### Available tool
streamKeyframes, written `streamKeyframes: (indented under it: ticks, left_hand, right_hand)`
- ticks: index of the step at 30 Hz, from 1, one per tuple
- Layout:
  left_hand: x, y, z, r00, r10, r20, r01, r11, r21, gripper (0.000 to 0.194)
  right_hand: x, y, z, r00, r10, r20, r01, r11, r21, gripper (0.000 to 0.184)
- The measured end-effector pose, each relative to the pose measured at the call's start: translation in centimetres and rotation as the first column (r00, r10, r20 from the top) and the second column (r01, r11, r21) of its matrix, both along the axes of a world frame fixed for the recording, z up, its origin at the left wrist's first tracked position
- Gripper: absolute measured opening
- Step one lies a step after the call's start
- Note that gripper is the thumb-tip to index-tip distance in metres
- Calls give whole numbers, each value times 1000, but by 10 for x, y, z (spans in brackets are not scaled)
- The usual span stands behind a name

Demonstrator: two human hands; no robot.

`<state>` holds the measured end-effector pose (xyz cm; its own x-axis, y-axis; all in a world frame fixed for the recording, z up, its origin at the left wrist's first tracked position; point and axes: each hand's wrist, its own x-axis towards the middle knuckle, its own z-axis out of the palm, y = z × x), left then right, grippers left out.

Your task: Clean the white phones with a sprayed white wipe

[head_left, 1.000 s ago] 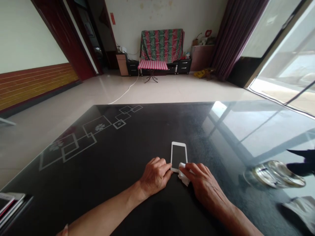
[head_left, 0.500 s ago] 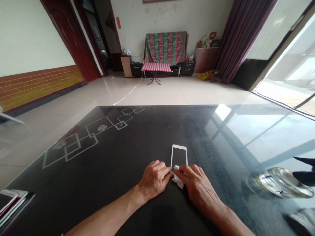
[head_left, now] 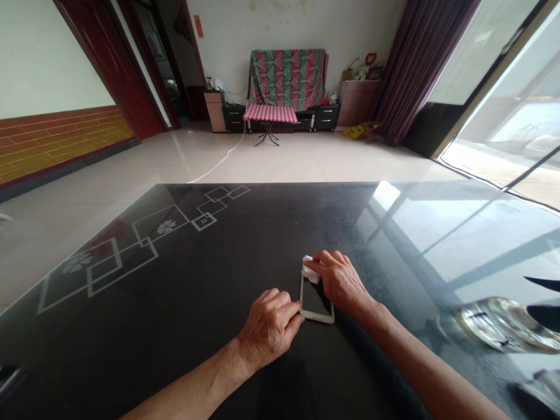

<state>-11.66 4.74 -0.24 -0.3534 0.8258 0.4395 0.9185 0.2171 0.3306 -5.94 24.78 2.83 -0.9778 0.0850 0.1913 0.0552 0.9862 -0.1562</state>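
A white-framed smartphone (head_left: 315,300) lies face up on the glossy black table (head_left: 210,268). My left hand (head_left: 271,321) pinches its lower left edge between thumb and fingers. Pressed on the upper part of the screen is a crumpled white tissue (head_left: 311,274), held under the closed fingers of my right hand (head_left: 341,279). That hand covers the phone's top right side.
To the right stands a shiny round glass object (head_left: 494,324), with dark pointed shapes (head_left: 545,284) beside it. A crumpled greyish item (head_left: 542,389) rests at the lower right corner. Beyond the table, a small folding table (head_left: 270,114) has a striped cover.
My right hand and the tissue have moved from the phone's lower end up to its top. My left hand stays at the lower left edge. The view has shifted slightly right.
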Motion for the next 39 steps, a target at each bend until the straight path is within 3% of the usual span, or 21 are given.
streamKeyframes:
  ticks: [5, 15, 23, 29, 39]
  left_hand:
    - [0, 0, 1, 1000, 1, -6, -1, 1000, 1, 13]
    - [0, -2, -1, 999, -1, -48, 0, 1000, -28, 16]
    - [10, -18, 4, 994, 19, -104, -23, 999, -32, 13]
    - [24, -37, 5, 992, 33, -122, -35, 999, -21, 11]
    - [30, -39, -2, 992, 98, -79, -96, 995, 28, 8]
  right_hand:
    - [-10, 11, -5, 998, -54, -33, 54, 999, -11, 39]
    - [10, 7, -13, 988, -147, -51, 140, 983, -117, 47]
    - [19, -22, -14, 991, -120, -60, 108, 980, -167, 50]
    - [38, -55, -8, 999, -26, -46, 16, 982, -188, 52]
    - [81, -69, 4, 996, 76, 48, -56, 943, -328, 51]
